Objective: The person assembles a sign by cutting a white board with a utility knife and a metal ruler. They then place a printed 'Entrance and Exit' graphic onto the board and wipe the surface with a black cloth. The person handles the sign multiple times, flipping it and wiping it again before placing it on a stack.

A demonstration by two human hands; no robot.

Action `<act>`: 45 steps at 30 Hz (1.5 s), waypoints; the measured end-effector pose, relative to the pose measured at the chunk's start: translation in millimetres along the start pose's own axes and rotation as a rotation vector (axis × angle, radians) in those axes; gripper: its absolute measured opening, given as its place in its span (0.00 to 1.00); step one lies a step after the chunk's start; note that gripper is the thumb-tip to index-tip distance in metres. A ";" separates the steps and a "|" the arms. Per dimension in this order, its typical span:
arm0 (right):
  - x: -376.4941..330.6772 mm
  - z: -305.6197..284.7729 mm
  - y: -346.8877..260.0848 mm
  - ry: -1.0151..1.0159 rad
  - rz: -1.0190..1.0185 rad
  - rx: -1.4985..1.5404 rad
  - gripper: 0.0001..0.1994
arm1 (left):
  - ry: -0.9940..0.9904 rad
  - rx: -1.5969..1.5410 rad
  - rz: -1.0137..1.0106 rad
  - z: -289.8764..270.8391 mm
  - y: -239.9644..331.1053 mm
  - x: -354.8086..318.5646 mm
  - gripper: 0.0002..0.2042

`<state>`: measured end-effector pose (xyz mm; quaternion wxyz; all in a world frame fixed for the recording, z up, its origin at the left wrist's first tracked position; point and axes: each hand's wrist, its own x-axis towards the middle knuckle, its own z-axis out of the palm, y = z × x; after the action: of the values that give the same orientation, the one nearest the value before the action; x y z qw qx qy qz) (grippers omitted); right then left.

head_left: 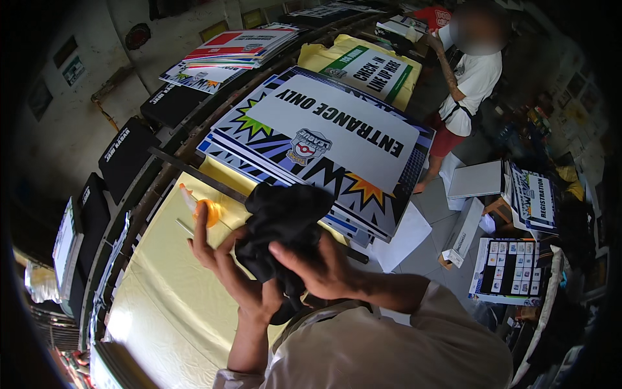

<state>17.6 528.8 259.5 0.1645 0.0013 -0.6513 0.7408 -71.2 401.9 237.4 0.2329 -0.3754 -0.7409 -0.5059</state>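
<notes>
A bunched black cloth point(285, 211) is between my two hands, above the yellow-covered table point(188, 311). My left hand point(243, 279) grips its left and lower side, the index finger stretched up and away from it. My right hand point(321, 269) closes on the cloth from the right, thumb pressed across its front. Behind the left fingertips lies a small clear bottle with orange liquid and a pointed nozzle point(206, 209); whether the finger touches it I cannot tell. Near it are a thin silver rod point(184, 225) and a long dark metal bar point(201, 175), partly hidden by the cloth.
Beyond the cloth lies a stack of large printed sign boards point(337, 120). More boards point(240, 47) and black panels point(126, 159) line a rack at the left. A person in a white shirt point(476, 81) stands at the far right. Boxes point(463, 233) and signs point(508, 269) stand on the floor.
</notes>
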 end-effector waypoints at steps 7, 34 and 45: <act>93.6 -57.9 -100.9 -0.405 -0.042 0.895 0.19 | -0.757 -0.720 -0.458 45.9 -19.0 -54.0 0.33; 50.9 -347.6 90.1 -0.156 -0.133 -1.236 0.20 | -0.725 0.458 -0.169 259.4 33.0 -34.8 0.56; 211.3 -339.8 152.3 -0.408 -0.225 -1.292 0.32 | -0.767 0.474 -0.253 260.8 35.8 -29.1 0.59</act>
<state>-147.5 893.0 106.8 0.0825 0.1102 -0.9763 0.1671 -16.1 641.0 137.9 -0.0420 -0.3784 -0.9086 -0.1716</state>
